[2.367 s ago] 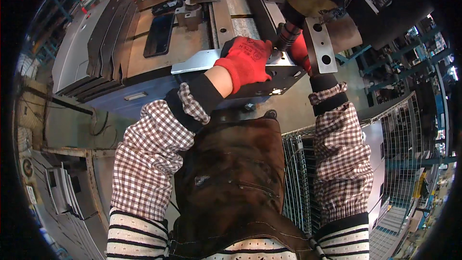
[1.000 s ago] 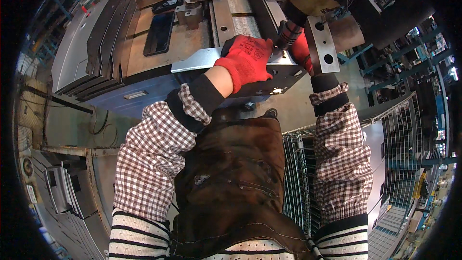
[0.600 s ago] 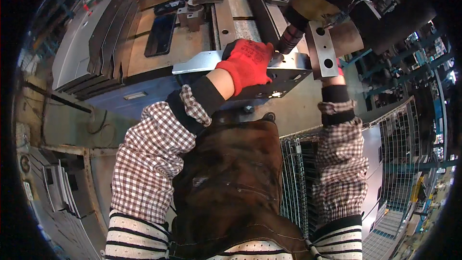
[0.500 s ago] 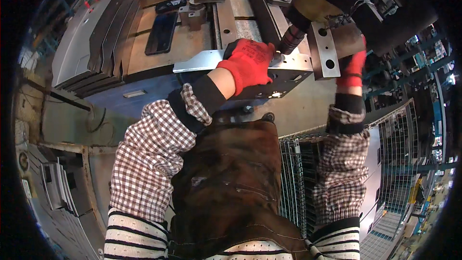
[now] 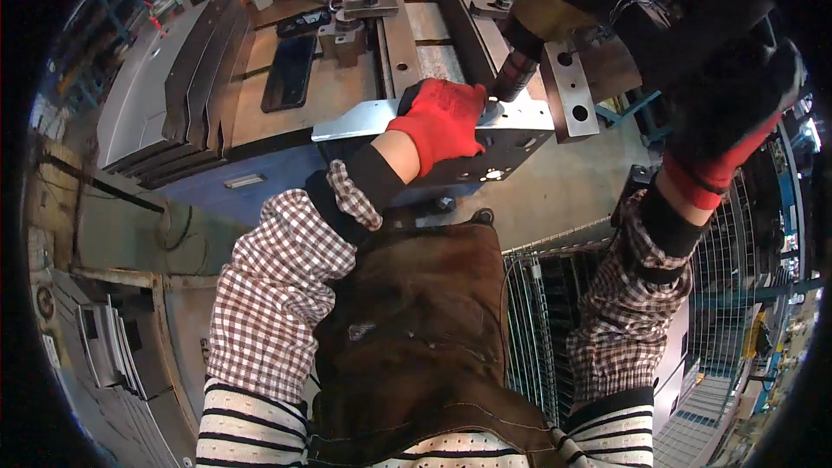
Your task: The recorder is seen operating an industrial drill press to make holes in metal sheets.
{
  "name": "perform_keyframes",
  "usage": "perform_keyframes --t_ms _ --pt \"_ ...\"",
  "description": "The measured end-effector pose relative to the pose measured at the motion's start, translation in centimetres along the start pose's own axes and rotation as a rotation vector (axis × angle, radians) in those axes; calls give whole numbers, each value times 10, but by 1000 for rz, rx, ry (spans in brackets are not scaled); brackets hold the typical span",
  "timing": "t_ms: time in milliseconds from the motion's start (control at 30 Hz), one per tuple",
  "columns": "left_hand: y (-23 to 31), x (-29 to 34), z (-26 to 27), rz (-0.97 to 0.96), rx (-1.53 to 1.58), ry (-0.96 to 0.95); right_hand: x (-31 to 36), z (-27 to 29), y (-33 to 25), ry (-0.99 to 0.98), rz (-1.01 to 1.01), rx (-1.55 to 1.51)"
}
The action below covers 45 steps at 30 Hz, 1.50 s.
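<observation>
My left hand [image 5: 440, 120], in a red glove with dark patches, is closed over the top of a bent sheet-metal bracket [image 5: 357, 119] at the table's front edge. The bracket has a bright upper flange and a dark front face with several holes. Just right of that hand, the drill press chuck [image 5: 517, 76] points down at the flange; its tip is partly hidden by my fingers. My right hand [image 5: 732, 143], also in a red and black glove, is raised at the far right beside the dark machine body. Its fingers are lost in shadow there.
Several sheet-metal panels [image 5: 178, 78] stand stacked at the left. A black phone [image 5: 289, 74] lies on the worktable near a clamp block [image 5: 345, 39]. A steel block with holes [image 5: 568, 91] projects right of the chuck. A wire cage [image 5: 530, 321] stands beside my right leg.
My right hand has swung outward to the right, away from the steel block. My left hand stays on the bracket. The view has shifted slightly.
</observation>
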<state>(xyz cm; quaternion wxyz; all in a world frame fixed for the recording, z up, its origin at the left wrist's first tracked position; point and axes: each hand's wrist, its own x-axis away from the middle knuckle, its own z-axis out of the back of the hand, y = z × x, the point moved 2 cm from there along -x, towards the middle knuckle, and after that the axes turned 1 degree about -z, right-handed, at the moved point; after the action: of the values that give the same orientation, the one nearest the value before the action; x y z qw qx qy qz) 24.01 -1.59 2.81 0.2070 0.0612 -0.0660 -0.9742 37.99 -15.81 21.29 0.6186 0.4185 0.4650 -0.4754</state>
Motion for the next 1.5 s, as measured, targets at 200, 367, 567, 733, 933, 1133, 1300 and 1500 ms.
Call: perform_keyframes --t_ms 200,367,567,733,933,1133,1300,1500 --pt "0 1 1 5 -10 0 0 -14 2 16 36 108" --pt "1 -2 -1 2 -22 -6 2 -14 3 60 -8 100" --pt "-3 2 1 12 -7 -19 -8 -15 -5 -57 11 -5" --pt "2 -4 1 5 -19 -30 -4 -7 13 -57 68 211" --pt "-4 -1 -2 16 -5 -16 -7 -21 7 -15 53 -10" --pt "-1 -2 -4 -6 -30 12 -14 -16 -8 -128 142 371" --pt "0 0 -7 -24 -18 46 -11 -18 -5 -101 143 253" --pt "-1 18 -2 -156 -52 192 -22 -17 4 -63 138 140"
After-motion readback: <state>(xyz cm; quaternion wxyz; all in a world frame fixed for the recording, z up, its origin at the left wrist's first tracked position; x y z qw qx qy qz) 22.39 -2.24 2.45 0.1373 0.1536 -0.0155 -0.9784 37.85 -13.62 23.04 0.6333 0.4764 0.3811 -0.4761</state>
